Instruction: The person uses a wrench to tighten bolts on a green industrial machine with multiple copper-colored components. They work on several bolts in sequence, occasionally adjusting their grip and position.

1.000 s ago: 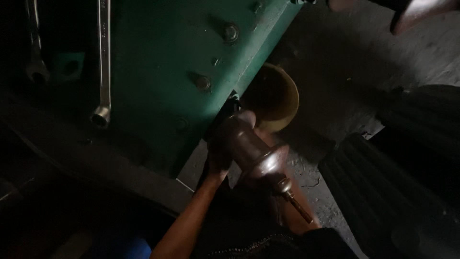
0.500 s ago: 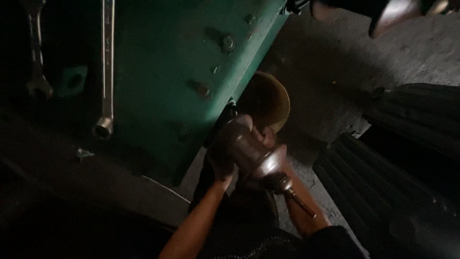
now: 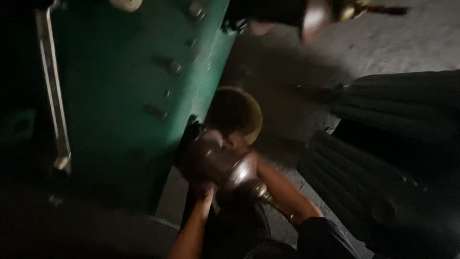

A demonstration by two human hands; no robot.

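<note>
A rounded, shiny metal vessel (image 3: 218, 163) of dark coppery colour sits at the middle of the view, pressed up against the lower right edge of a green metal machine body (image 3: 129, 96); a narrower brassy neck (image 3: 258, 191) sticks out of its near end, pointing down and to the right; the picture is dim and blurred, so finer detail of the vessel is lost. The left hand (image 3: 203, 189) comes up from below and is closed on the underside of the vessel, fingers wrapped against it; the right hand (image 3: 239, 144) lies over its upper far side, largely hidden, with the bare forearm (image 3: 282, 192) running back down to a dark sleeve (image 3: 326, 237); both hands appear clamped on the vessel from opposite sides. Just behind the vessel and touching the machine's edge is a round yellowish-brown disc (image 3: 237, 112). Bolt heads (image 3: 175, 67) stud the green panel; a long steel spanner (image 3: 52, 91) hangs at its left side. To the right, dark ribbed blocks (image 3: 364, 177) lie on the grey concrete floor (image 3: 407, 43), well apart from the hands.
</note>
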